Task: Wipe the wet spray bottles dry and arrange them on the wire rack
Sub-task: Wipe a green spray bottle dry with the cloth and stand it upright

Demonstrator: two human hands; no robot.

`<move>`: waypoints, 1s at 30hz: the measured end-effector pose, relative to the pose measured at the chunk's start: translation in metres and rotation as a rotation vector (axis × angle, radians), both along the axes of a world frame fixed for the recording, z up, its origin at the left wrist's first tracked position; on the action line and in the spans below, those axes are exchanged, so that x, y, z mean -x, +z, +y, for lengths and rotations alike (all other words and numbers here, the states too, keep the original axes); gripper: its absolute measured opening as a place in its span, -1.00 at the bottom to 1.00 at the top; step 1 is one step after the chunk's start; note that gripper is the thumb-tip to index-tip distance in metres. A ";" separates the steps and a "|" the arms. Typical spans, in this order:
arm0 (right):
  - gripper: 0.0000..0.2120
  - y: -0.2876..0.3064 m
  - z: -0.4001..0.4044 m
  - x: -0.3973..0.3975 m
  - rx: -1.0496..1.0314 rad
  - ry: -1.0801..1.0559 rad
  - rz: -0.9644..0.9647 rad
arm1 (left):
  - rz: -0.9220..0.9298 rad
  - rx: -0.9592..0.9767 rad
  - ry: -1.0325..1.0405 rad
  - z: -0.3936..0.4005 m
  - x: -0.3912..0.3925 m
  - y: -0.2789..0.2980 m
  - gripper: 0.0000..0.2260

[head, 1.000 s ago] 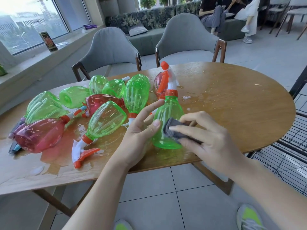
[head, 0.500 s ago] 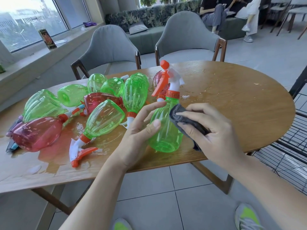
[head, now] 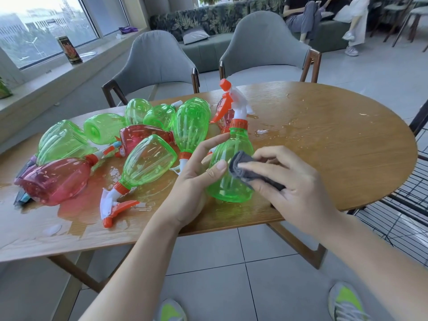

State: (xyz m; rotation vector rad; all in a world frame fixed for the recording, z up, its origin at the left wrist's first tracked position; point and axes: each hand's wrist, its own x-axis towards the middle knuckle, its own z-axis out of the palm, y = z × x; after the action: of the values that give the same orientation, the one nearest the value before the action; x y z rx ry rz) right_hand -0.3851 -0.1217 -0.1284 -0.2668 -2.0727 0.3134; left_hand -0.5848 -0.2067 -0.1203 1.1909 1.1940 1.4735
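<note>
Left hand [head: 194,179] grips green bottle [head: 231,181]; right hand [head: 294,181] presses grey cloth [head: 245,172] against it.

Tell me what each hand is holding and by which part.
Left hand holds the upright green spray bottle by its body. Right hand grips the folded grey cloth against that bottle's side.

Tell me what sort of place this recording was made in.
Probably a lounge or café-like common room, not a workshop: a round wooden table with grey upholstered armchairs, a long patterned sofa where people sit, and big windows over a city.
</note>
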 end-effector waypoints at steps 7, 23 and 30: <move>-0.80 -0.006 -0.010 -0.002 -0.104 0.065 -0.106 | 0.114 -0.008 0.068 0.002 -0.001 -0.002 -0.55; -0.76 0.012 0.010 0.005 0.092 -0.113 0.103 | 0.043 -0.030 -0.116 0.000 0.009 -0.004 -0.53; -0.79 0.000 0.004 0.003 0.175 -0.090 0.117 | 0.036 -0.038 -0.063 0.001 0.005 -0.005 -0.45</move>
State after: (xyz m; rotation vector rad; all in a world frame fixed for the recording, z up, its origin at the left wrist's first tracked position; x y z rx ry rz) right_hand -0.3883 -0.1173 -0.1285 -0.4357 -1.9139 0.4462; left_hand -0.5899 -0.2055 -0.1250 1.2737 1.1467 1.4387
